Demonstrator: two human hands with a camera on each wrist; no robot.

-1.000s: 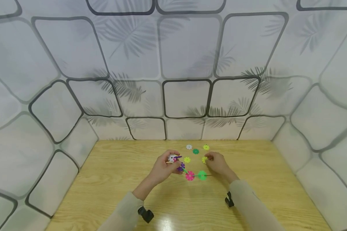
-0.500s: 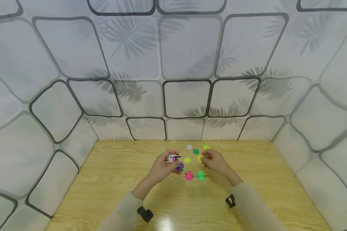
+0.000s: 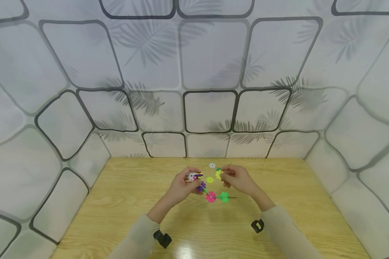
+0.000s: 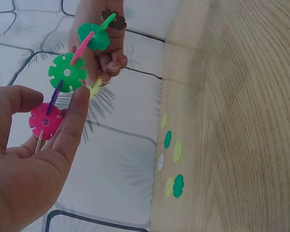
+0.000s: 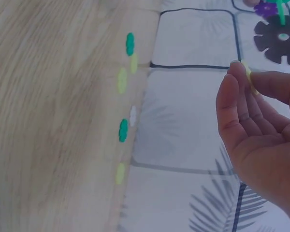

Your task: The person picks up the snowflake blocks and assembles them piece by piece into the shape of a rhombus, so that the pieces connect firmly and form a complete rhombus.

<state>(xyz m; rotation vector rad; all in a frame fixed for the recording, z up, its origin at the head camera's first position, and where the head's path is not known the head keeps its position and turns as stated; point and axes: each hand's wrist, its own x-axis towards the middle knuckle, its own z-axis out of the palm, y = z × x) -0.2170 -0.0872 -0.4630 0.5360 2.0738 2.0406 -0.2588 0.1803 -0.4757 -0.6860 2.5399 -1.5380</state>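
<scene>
My left hand (image 3: pixel 181 187) grips a chain of slotted, flower-shaped plastic discs. Pink (image 3: pixel 211 197) and green (image 3: pixel 224 197) discs hang at its near end, with a purple disc (image 3: pixel 201 186) by the thumb. In the left wrist view, fingers surround a pink disc (image 4: pixel 46 121); beyond it come green discs (image 4: pixel 67 72) and a brown one (image 4: pixel 114 19), joined edgewise. Between thumb and fingertips, my right hand (image 3: pixel 240 178) pinches a yellow disc (image 3: pixel 218 175), seen nearly edge-on in the right wrist view. It is raised to the right of the chain, apart from it.
Loose discs lie toward the back of the wooden table (image 3: pixel 133 201): a white one (image 3: pixel 212 166), a yellow one (image 3: pixel 210 180) and a green one (image 3: pixel 218 169) partly behind the right hand. A patterned backdrop (image 3: pixel 207 111) rises at the table's back edge.
My right hand has moved left and slightly up with the yellow disc, closer to the left hand. The left hand and its chain have barely shifted.
</scene>
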